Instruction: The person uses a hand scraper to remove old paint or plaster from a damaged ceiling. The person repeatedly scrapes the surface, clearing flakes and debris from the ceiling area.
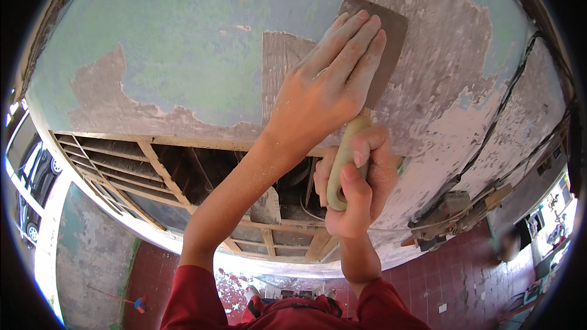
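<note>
Toward one o'clock from the centre of view, a broad, flat-bladed grey-brown scraper (391, 49) lies against a peeling surface of blue-green paint (183, 30). The dusty left hand (327, 82) presses flat on the blade, fingers extended and only slightly apart. Toward four o'clock, the right hand (373, 174) is wrapped round the tool's rounded pale-yellow handle (347, 146). The scraper looks light, its blade thin and stiff with perhaps a little spring; dust could make it slippery. The handle seems the surest hold, with flat fingers steadying the blade back from its edge.
</note>
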The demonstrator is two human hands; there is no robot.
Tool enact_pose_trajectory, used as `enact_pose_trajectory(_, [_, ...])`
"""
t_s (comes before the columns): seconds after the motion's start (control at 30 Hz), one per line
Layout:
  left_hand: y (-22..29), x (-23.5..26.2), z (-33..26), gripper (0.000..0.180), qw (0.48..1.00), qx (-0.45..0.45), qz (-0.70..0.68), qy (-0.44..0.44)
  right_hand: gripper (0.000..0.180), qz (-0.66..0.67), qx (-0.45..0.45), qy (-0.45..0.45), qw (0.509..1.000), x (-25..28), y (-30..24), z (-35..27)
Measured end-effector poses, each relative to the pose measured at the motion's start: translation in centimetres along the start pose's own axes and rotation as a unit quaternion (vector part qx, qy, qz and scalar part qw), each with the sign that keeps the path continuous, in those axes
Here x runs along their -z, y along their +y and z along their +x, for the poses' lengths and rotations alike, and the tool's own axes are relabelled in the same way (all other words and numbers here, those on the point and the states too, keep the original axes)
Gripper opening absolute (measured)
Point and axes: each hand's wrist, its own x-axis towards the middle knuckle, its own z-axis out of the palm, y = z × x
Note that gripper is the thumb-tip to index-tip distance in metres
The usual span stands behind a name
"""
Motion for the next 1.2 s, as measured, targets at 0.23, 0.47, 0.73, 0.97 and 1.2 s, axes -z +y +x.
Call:
enact_pose_trajectory(0.23, [-1.2,0.0,1.8,0.04,0.998,-0.052,0.022,-0.01,0.017,-0.018,0.021,0.003,1.0,-0.5,-0.4,1.7])
enact_pose_trajectory(0.47, [-1.0,0.0,1.8,0.046,1.0,-0.024,0.003,0.003,0.015,-0.035,0.019,-0.011,0.999,-0.3,-1.0,2.0])
enact_pose_trajectory(0.73, [-1.0,0.3,2.0,0.046,0.999,-0.029,0.009,-0.007,0.017,0.0,-0.003,-0.01,1.0,-0.6,-1.7,1.8])
enact_pose_trajectory(0.97, [-0.9,0.4,0.9,0.042,0.998,-0.041,0.017,-0.038,0.014,-0.013,0.031,-0.003,0.999,-0.5,-0.1,0.9])
enact_pose_trajectory(1.2, [-1.3,0.4,2.5,0.048,0.999,-0.024,0.003,-0.032,0.014,0.006,0.034,-0.012,0.999,-0.9,-1.1,2.7])
